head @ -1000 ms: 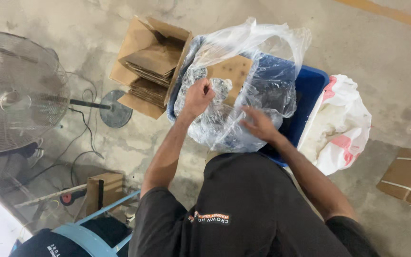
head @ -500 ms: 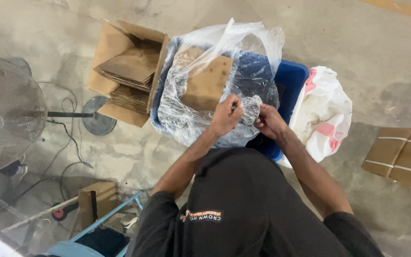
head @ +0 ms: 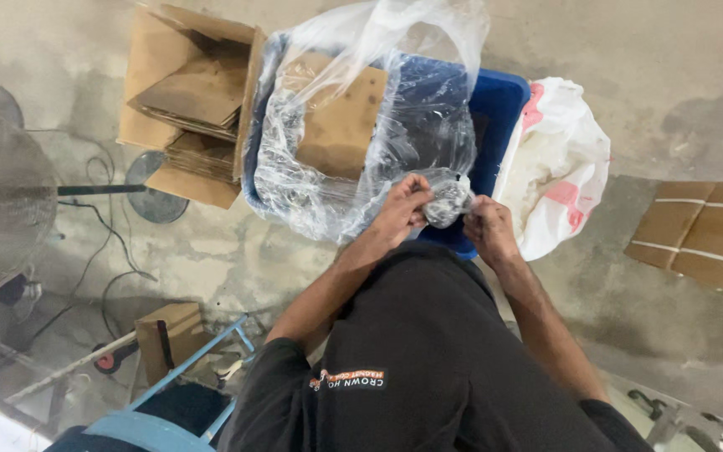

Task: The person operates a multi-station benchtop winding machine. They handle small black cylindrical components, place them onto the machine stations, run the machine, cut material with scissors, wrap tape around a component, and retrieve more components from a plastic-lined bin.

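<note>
A big clear plastic bag [head: 361,142] lines a blue bin [head: 499,109] and holds flat brown cardboard pieces [head: 340,125]. My left hand [head: 402,208] and my right hand [head: 485,228] meet at the bag's near edge. Both pinch a bunched, crumpled wad of the clear plastic [head: 448,201] between them, just in front of my body. My black shirt hides the bin's near rim.
An open cardboard box [head: 186,100] with stacked flat cardboard stands left of the bin. A white plastic bag [head: 558,167] sits on its right. Flattened cardboard [head: 700,234] lies far right. A fan [head: 2,201] with its cable is at left, a blue frame [head: 194,368] below.
My hands have come off the bag's front and moved together to the right, gathering the plastic edge into a wad. The view has shifted a little left.
</note>
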Tool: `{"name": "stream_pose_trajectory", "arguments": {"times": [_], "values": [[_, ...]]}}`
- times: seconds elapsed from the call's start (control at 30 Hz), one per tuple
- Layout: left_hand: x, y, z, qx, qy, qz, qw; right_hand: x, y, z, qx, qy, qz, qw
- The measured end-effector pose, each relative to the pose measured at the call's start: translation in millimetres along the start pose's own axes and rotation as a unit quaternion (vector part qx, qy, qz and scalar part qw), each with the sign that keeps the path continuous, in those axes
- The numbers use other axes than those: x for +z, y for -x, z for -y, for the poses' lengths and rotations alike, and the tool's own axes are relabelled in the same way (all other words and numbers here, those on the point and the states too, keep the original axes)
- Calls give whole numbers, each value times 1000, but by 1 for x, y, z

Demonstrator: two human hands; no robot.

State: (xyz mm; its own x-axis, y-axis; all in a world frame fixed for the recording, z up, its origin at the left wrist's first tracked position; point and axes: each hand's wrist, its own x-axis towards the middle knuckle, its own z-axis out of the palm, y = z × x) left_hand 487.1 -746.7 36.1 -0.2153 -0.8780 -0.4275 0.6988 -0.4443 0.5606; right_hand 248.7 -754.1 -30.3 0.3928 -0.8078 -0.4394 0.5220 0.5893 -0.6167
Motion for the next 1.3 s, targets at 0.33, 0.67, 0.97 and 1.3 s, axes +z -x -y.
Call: {"name": "stream_pose_trajectory", "arguments": {"times": [0.33,0.67,0.97,1.3], "values": [[-3,-49,61,-172,-83,-146,971,38,41,13,-101,502,-40,858],[-76,-10,-142,66,-756,-364,540,63,8,13,-247,564,73,784],[-131,-23,-238,87,-733,-414,533,110,-34,10,-101,513,-10,852],[-119,-24,-234,35,-795,-344,499,129,-58,5,-94,449,60,886]]}}
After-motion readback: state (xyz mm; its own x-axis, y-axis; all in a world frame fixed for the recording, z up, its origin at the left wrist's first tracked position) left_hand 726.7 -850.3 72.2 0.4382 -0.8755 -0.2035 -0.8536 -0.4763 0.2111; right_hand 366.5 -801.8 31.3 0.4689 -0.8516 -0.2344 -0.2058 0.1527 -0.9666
